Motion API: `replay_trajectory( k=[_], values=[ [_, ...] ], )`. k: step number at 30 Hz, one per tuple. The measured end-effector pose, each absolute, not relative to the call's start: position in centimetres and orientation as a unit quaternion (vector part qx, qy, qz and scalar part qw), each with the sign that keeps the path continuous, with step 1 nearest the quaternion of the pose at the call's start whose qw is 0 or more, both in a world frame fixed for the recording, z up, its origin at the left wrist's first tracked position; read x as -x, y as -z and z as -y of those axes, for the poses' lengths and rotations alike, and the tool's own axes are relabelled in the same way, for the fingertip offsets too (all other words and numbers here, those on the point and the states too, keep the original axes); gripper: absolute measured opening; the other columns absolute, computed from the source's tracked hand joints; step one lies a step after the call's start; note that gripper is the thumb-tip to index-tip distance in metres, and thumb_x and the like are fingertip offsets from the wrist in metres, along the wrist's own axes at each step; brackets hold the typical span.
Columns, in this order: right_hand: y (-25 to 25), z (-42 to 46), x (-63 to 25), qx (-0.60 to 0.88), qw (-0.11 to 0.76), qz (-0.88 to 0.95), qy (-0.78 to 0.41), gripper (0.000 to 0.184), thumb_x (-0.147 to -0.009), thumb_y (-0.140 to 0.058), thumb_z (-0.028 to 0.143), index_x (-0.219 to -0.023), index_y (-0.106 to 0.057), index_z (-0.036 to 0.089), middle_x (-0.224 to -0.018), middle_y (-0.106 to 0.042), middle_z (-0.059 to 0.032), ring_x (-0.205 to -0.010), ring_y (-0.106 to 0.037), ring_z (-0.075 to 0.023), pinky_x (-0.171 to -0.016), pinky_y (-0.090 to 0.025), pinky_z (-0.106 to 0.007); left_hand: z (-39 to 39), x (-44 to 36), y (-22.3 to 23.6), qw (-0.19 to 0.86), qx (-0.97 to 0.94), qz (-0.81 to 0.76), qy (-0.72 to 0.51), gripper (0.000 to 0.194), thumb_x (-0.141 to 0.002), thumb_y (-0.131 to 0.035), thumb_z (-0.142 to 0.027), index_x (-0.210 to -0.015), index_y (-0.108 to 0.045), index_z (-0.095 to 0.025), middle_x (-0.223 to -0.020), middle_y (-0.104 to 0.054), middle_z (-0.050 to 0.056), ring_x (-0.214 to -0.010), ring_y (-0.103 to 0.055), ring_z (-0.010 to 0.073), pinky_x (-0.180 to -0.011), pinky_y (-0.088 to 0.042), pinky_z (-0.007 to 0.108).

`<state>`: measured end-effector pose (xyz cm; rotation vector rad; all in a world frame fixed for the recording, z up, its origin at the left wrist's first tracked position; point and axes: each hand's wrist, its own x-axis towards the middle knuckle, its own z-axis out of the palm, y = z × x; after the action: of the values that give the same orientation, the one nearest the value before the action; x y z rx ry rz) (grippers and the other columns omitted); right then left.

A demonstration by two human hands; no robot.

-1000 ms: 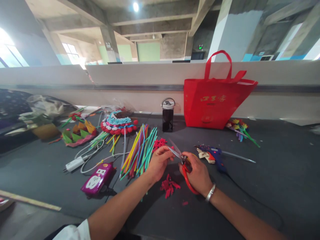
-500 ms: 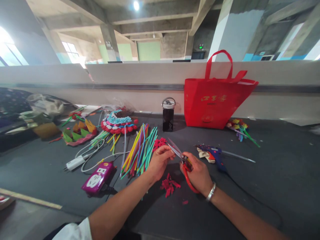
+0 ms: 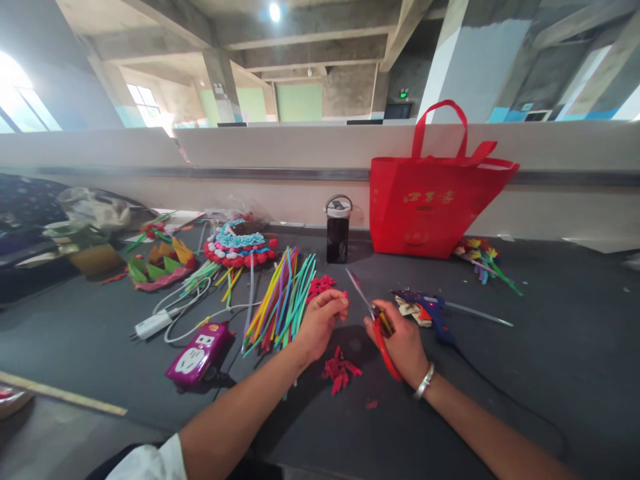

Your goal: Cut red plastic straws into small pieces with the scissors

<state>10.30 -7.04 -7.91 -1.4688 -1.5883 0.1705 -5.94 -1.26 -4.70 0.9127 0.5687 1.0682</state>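
Observation:
My left hand (image 3: 323,323) is closed in a pinch on a small red piece (image 3: 345,295), of which only a tip shows at the fingertips. My right hand (image 3: 403,343) grips red-handled scissors (image 3: 383,347), their blades pointing up and away, apart from the left hand. Below and between the hands lies a little pile of red scraps (image 3: 341,371) on the dark table (image 3: 320,440). Another heap of red pieces (image 3: 320,287) sits just beyond my left hand. Left of that hand lies a bundle of coloured sticks (image 3: 277,307).
A glue gun (image 3: 430,307) with its cord lies to the right. Behind stand a dark bottle (image 3: 338,233) and a red bag (image 3: 425,207). At left are a purple power socket (image 3: 200,357), a white plug (image 3: 153,325), a felt crown (image 3: 160,270) and a blue-and-red floral piece (image 3: 240,243).
The scissors have moved away from the left fingertips, shifting right with my right hand. My left hand stays nearly in place, still pinched.

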Motion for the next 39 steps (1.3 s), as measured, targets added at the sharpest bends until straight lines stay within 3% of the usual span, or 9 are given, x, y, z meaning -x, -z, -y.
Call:
replay_trajectory(
  k=[8, 14, 22, 29, 35, 39],
  values=[
    [6.9, 7.6, -10.5, 0.495, 0.598, 0.598, -0.199, 0.036, -0.080, -0.063, 0.029, -0.113, -0.049, 0.025, -0.093, -0.066, -0.0031, -0.083, -0.066, -0.0181, -0.079, -0.054, -0.034, 1.6, 6.0, 5.0, 0.786, -0.450, -0.237, -0.351, 0.014, -0.068, -0.071, -0.024, -0.073, -0.063, -0.014, -0.060, -0.053, -0.002, -0.054, -0.048, 0.0081, -0.059, -0.036, 0.023],
    [6.8, 8.0, -10.2, 0.483, 0.572, 0.628, -0.211, 0.034, -0.080, -0.062, 0.023, -0.112, -0.050, 0.026, -0.099, -0.067, -0.0040, -0.089, -0.066, -0.0189, -0.080, -0.054, -0.035, 2.0, 6.0, 5.0, 0.807, -0.466, -0.227, -0.284, 0.010, -0.069, -0.068, -0.021, -0.071, -0.062, -0.014, -0.058, -0.050, -0.002, -0.053, -0.045, 0.0080, -0.057, -0.035, 0.024],
    [6.8, 8.0, -10.4, 0.494, 0.534, 0.652, -0.214, 0.029, -0.080, -0.062, 0.023, -0.108, -0.054, 0.025, -0.088, -0.065, -0.0006, -0.073, -0.064, -0.0144, -0.070, -0.054, -0.028, 1.8, 6.1, 5.5, 0.809, -0.476, -0.235, -0.252, 0.008, -0.069, -0.064, -0.021, -0.072, -0.062, -0.014, -0.056, -0.046, -0.003, -0.050, -0.040, 0.0075, -0.055, -0.033, 0.024],
    [7.0, 7.5, -10.0, 0.496, 0.586, 0.600, -0.225, 0.032, -0.079, -0.062, 0.023, -0.110, -0.053, 0.023, -0.096, -0.066, -0.0030, -0.075, -0.064, -0.0145, -0.071, -0.053, -0.029, 1.5, 5.9, 5.0, 0.600, -0.604, -0.336, -0.402, 0.012, -0.076, -0.061, -0.027, -0.077, -0.063, -0.016, -0.071, -0.058, 0.000, -0.064, -0.049, 0.0105, -0.061, -0.036, 0.023],
    [6.8, 7.0, -10.3, 0.513, 0.588, 0.568, -0.261, 0.031, -0.078, -0.061, 0.025, -0.108, -0.054, 0.023, -0.083, -0.065, -0.0001, -0.068, -0.061, -0.0145, -0.067, -0.051, -0.029, 1.9, 6.1, 4.6, 0.366, -0.798, -0.282, -0.388, 0.006, -0.077, -0.062, -0.020, -0.078, -0.066, -0.016, -0.073, -0.059, 0.002, -0.068, -0.051, 0.0124, -0.065, -0.039, 0.024],
    [7.1, 7.0, -10.3, 0.517, 0.576, 0.583, -0.246, 0.031, -0.078, -0.060, 0.022, -0.108, -0.054, 0.023, -0.085, -0.065, -0.0004, -0.070, -0.061, -0.0144, -0.070, -0.051, -0.030, 2.0, 6.1, 5.1, 0.320, -0.830, -0.270, -0.369, 0.007, -0.077, -0.058, -0.015, -0.079, -0.065, -0.016, -0.074, -0.059, 0.002, -0.069, -0.053, 0.0122, -0.063, -0.039, 0.023]
  ],
)
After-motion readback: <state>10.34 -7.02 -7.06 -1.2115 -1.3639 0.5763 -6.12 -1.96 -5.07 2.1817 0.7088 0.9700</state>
